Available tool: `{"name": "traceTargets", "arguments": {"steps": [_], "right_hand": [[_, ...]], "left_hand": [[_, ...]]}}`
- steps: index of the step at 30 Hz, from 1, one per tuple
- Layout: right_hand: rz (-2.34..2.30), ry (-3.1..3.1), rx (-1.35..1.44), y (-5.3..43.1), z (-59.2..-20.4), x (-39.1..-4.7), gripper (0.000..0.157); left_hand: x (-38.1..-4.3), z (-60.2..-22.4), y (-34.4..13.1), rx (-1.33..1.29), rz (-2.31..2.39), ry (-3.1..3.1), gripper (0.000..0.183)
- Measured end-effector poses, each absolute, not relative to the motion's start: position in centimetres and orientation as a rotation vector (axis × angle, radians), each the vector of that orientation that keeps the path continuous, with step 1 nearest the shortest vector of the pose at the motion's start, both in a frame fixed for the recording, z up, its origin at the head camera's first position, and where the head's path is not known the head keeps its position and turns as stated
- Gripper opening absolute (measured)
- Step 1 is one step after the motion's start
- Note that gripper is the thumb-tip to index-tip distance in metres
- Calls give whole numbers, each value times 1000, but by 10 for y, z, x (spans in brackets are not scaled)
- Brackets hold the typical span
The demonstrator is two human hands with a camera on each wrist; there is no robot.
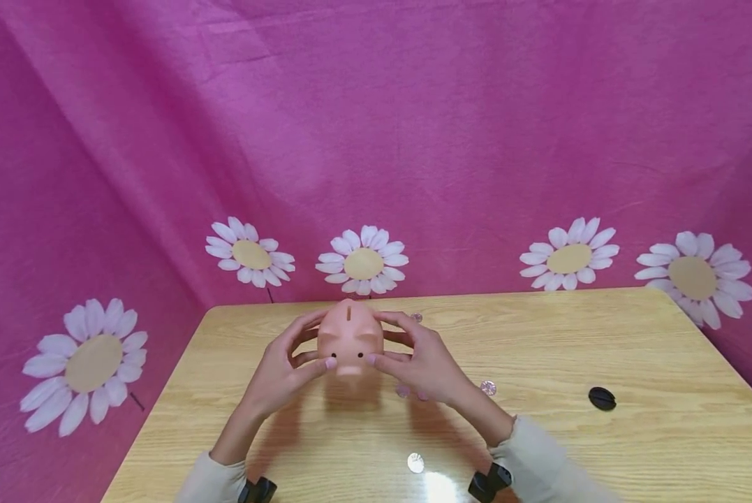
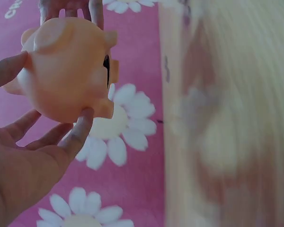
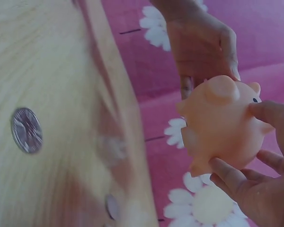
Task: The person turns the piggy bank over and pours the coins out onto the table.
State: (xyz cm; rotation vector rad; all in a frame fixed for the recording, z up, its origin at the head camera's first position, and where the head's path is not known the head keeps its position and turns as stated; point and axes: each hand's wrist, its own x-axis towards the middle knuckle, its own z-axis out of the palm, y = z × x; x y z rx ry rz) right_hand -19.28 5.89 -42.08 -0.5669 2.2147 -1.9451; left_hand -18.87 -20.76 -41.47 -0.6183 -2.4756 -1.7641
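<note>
A pink piggy bank [image 1: 349, 335] is held up over the table between both hands, its snout facing me and the slot on its back visible. The left hand [image 1: 288, 367] grips its left side, thumb near one eye and fingers spread round the body. On the other side the right hand [image 1: 426, 360] holds it the same way, thumb by the other eye. In the left wrist view, a dark opening [image 2: 106, 68] shows on the underside, between the stubby feet.
Several coins lie on the wooden table [image 1: 539, 335], among them one coin [image 1: 416, 462] near the front and another coin [image 1: 488, 388] by the right wrist. A black oval piece [image 1: 602, 398] rests at the right. A pink flowered cloth [image 1: 463, 175] hangs behind.
</note>
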Motion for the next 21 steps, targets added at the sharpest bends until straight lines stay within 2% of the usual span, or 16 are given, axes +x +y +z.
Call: {"name": "traceTargets", "arguments": {"steps": [10, 21], "right_hand": [[-1874, 2293, -611, 27, -442, -194, 58], [-1699, 2436, -640, 18, -462, -195, 63]], "left_hand": [[-187, -436, -238, -615, -1811, -2529, 70], [-191, -455, -244, -557, -1756, -2700, 73]]}}
